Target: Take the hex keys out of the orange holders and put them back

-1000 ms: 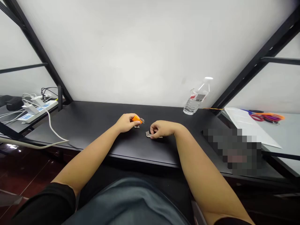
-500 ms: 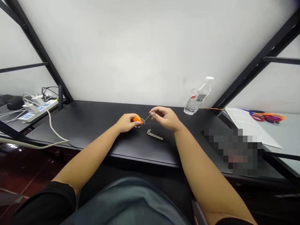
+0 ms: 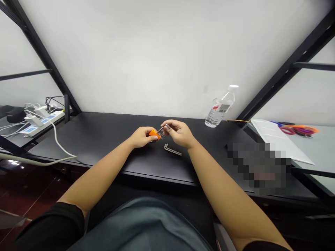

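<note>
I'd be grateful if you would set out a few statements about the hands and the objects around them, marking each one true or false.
1. The left hand grips an orange holder. True.
2. Bent metal keys lie on the black tabletop. True.
3. The right hand rests flat on the black tabletop with nothing in it. False: the right hand pinches a thin metal rod close to the orange holder.
4. The clear bottle stands to the left of both hands. False: the clear bottle stands to the right of them, near the wall.
5. A white power strip is at the left side of the view. True.
</note>
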`<control>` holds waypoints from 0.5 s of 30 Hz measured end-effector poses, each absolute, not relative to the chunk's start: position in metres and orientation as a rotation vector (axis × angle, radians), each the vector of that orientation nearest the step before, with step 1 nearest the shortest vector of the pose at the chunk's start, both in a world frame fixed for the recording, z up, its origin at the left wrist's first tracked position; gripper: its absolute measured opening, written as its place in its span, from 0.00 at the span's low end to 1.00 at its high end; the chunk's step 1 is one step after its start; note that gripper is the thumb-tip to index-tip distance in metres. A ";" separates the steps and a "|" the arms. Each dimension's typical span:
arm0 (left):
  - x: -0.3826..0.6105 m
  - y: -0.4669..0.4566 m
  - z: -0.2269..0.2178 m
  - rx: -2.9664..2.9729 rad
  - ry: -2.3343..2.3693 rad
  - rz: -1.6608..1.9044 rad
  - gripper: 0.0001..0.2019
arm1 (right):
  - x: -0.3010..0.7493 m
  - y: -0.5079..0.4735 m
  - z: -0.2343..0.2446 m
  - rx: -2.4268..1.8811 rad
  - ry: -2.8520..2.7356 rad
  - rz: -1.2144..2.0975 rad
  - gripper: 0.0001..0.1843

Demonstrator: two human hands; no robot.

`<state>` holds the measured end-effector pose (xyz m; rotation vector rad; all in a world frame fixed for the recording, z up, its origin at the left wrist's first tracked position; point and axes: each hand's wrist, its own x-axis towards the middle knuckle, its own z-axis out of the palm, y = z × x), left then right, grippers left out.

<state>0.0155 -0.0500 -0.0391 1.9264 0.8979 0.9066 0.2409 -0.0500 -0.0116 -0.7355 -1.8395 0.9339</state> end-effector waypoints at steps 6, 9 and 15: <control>0.016 -0.052 -0.038 1.943 0.910 0.901 0.18 | 0.236 -0.049 -0.016 -0.729 -1.944 0.884 0.17; 0.016 -0.052 -0.038 1.940 0.946 0.919 0.18 | 0.235 -0.049 -0.017 -0.781 -2.028 0.794 0.16; 0.015 -0.051 -0.037 1.936 1.024 0.972 0.16 | 0.239 -0.046 -0.016 -0.895 -2.024 0.661 0.17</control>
